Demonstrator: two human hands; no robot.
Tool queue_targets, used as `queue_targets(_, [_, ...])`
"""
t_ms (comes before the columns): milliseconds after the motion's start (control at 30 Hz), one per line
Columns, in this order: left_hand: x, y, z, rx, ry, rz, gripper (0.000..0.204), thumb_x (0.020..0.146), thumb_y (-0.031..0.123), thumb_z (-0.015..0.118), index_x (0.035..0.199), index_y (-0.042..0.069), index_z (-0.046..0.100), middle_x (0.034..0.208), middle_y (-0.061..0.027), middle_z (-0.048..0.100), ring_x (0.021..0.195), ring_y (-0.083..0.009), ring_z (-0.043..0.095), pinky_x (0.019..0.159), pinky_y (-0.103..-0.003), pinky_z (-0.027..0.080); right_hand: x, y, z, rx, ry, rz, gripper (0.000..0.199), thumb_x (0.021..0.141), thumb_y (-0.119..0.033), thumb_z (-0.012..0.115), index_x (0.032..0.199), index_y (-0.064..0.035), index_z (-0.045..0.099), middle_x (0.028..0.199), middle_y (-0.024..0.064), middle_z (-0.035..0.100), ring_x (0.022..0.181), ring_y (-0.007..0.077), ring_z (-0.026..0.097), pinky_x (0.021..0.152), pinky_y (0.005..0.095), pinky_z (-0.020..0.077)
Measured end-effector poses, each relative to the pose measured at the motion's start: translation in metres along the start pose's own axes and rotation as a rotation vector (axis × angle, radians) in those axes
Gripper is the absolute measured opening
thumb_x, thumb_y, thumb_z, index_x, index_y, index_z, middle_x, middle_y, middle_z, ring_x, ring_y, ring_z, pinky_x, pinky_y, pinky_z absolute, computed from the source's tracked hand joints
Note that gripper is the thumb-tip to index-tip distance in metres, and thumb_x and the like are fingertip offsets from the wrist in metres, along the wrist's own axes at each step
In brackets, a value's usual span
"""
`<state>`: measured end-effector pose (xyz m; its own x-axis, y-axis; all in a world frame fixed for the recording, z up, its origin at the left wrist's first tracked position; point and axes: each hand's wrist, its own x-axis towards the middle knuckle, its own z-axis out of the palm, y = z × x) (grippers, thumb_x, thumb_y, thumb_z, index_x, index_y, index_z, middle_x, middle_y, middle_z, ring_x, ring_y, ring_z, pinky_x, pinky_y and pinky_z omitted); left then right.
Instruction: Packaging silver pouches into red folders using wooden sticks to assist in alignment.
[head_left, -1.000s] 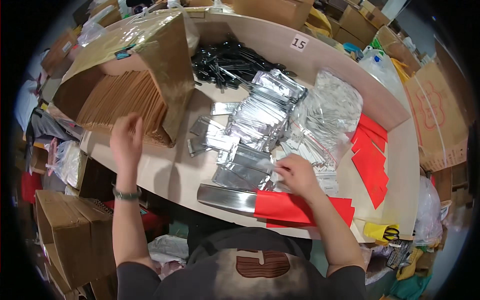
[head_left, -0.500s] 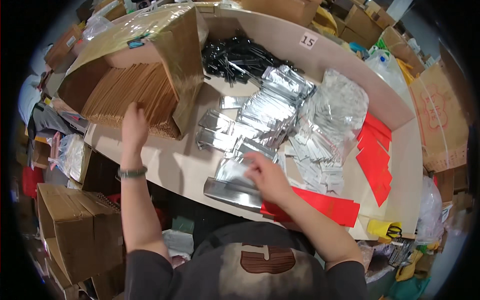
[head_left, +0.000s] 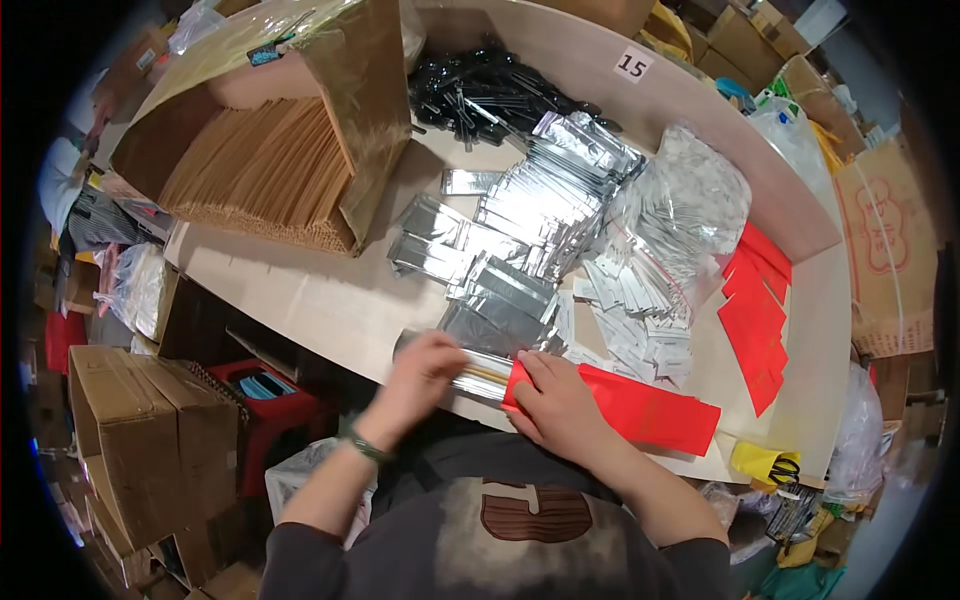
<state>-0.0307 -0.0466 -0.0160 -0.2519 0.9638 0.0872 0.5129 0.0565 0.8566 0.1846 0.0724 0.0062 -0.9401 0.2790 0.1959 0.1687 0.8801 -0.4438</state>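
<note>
A narrow tan strip (head_left: 487, 374) lies along a shiny silver pouch (head_left: 478, 386) at the table's front edge. My left hand (head_left: 425, 372) is closed at the strip's left end, its fingertips partly hidden. My right hand (head_left: 552, 400) grips the left end of a red paper packet (head_left: 655, 412), where the strip and pouch meet it. Whether they go inside the packet is hidden by my fingers. Several silver pouches (head_left: 500, 305) lie just beyond my hands.
An open cardboard box (head_left: 375, 110) holding brown strips (head_left: 265, 175) stands at the left. Black utensils (head_left: 480, 95), small white packets (head_left: 630, 325) with a clear bag (head_left: 690, 190), and more red packets (head_left: 752, 330) cover the table. A low wall (head_left: 740, 125) rims it.
My left hand has come from the brown strips in the box to the front edge. My right hand has moved down onto the red packet, and a tan strip now shows between them.
</note>
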Motion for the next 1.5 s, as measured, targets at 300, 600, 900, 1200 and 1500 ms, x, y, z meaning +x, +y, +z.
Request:
queue_targets(300, [0.006, 0.061, 0.046, -0.112, -0.094, -0.034, 0.055, 0.082, 0.013, 0.073, 0.131, 0.002, 0.050, 0.128, -0.0234, 0.050, 0.114, -0.0364, 0.055, 0.097, -0.040, 0.046, 0.001, 0.004, 0.001, -0.111, 0.043, 0.175, 0.039, 0.071, -0.018, 0.076, 0.102, -0.0022, 0.058, 0.121, 0.0222, 0.053, 0.107, 0.0390, 0.053, 0.093, 0.0464, 0.0426])
queue_targets(600, [0.028, 0.032, 0.005, 0.609, -0.239, 0.103, 0.047, 0.063, 0.019, 0.081, 0.102, 0.006, 0.060, 0.094, -0.0077, 0.065, 0.082, -0.0246, 0.063, 0.074, -0.039, 0.050, -0.086, 0.106, -0.106, -0.096, -0.124, 0.496, 0.039, 0.072, -0.023, 0.078, 0.105, -0.0091, 0.063, 0.102, 0.0193, 0.056, 0.095, 0.0353, 0.057, 0.078, 0.0452, 0.0479])
queue_targets(900, [0.018, 0.075, 0.066, -0.380, -0.709, 0.197, 0.051, 0.071, 0.014, 0.071, 0.119, 0.005, 0.056, 0.110, -0.0186, 0.057, 0.097, -0.0239, 0.059, 0.084, -0.034, 0.049, -0.041, 0.036, -0.050, -0.022, -0.050, 0.042, 0.037, 0.080, -0.031, 0.072, 0.093, 0.0003, 0.059, 0.111, 0.0260, 0.058, 0.109, 0.0420, 0.055, 0.093, 0.0467, 0.0446])
queue_targets(1200, [0.038, 0.016, 0.040, 0.264, -0.078, -0.074, 0.051, 0.069, 0.019, 0.076, 0.113, 0.005, 0.055, 0.096, -0.0161, 0.062, 0.087, -0.0357, 0.063, 0.071, -0.043, 0.051, -0.027, 0.006, -0.032, -0.134, -0.090, 0.675, 0.033, 0.090, -0.033, 0.061, 0.079, -0.0021, 0.060, 0.068, 0.0180, 0.063, 0.067, 0.0370, 0.063, 0.058, 0.0474, 0.0490])
queue_targets(1500, [0.020, 0.027, 0.010, 0.336, -0.510, 0.162, 0.062, 0.071, 0.024, 0.080, 0.124, 0.007, 0.052, 0.106, -0.0145, 0.061, 0.096, -0.0342, 0.061, 0.080, -0.041, 0.051, 0.009, 0.002, 0.003, 0.123, -0.107, 0.566, 0.023, 0.082, -0.027, 0.062, 0.078, -0.0044, 0.064, 0.067, 0.0170, 0.064, 0.068, 0.0366, 0.065, 0.062, 0.0489, 0.0496])
